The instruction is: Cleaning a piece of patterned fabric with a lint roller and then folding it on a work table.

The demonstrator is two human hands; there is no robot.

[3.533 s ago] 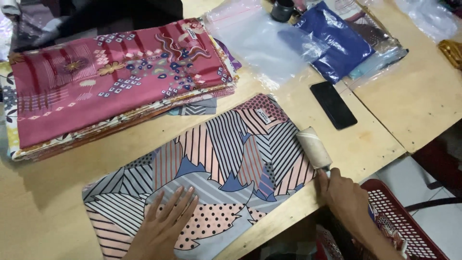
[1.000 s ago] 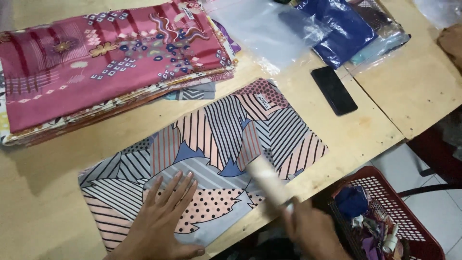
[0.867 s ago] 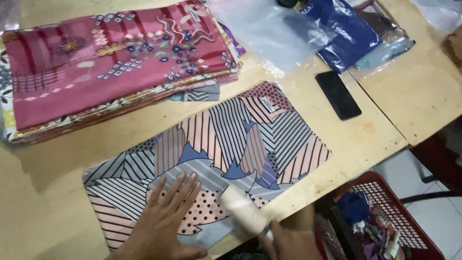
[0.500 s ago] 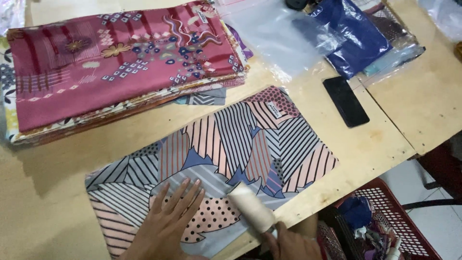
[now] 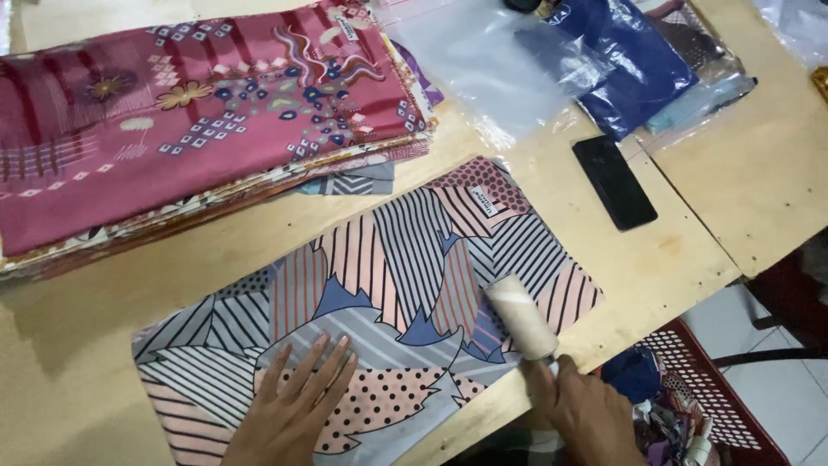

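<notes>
A folded scarf (image 5: 388, 276) with striped and dotted pink, grey and blue panels lies flat on the wooden table (image 5: 673, 259). My left hand (image 5: 293, 406) presses flat on its near left part, fingers spread. My right hand (image 5: 586, 414) grips the handle of a white lint roller (image 5: 520, 317), whose roll rests on the scarf's near right part.
A stack of folded scarves with a pink patterned one (image 5: 198, 112) on top sits at the far left. Clear plastic bags (image 5: 509, 69), a bagged blue cloth (image 5: 630, 60) and a black phone (image 5: 614, 181) lie at the far right. A red mesh basket (image 5: 716, 388) with cloths stands below the table edge.
The lint roller has rolled from the scarf's near edge back up and to the right over the fabric. My left hand has stayed pressed on the scarf.
</notes>
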